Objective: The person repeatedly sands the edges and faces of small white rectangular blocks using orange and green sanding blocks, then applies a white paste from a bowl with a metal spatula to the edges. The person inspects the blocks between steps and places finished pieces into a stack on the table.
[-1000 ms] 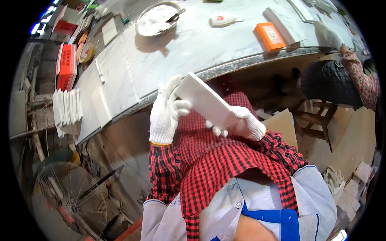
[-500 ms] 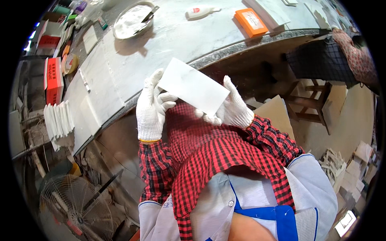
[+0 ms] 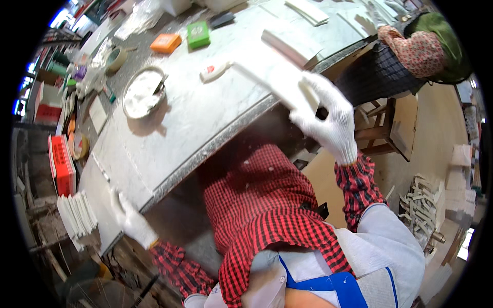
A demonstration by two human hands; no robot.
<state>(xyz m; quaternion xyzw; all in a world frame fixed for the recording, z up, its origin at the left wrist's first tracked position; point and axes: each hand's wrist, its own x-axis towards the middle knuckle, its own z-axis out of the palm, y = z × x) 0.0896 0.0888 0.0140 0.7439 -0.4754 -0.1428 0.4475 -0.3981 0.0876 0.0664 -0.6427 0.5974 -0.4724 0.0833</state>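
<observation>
A white rectangular tile (image 3: pixel 287 84), smeared by motion, is held up over the front edge of the table by my right hand (image 3: pixel 331 118). That hand wears a white knitted glove, with thumb and fingers closed on the tile's right end. At the table's front left corner, my gloved left hand (image 3: pixel 132 222) reaches out with its fingers extended over the pale slab surface; nothing shows held in it. Beside it stands a row of thin white strips (image 3: pixel 77 213). A bowl of white paste (image 3: pixel 144 92) with a scraper in it rests further back, left of a white squeeze bottle (image 3: pixel 215 71).
Orange (image 3: pixel 166 43) and green (image 3: pixel 198 35) boxes lie on the far side of the stone-topped table (image 3: pixel 205 120). A red box (image 3: pixel 62 164) stands at the left. At the right, another person (image 3: pixel 416 54) leans by the table, near a wooden stool (image 3: pixel 390 128).
My left hand has moved away from the tile to the table's left corner. My right hand has lifted the tile up and right, and the view has shifted; an orange box by the front edge is now hidden.
</observation>
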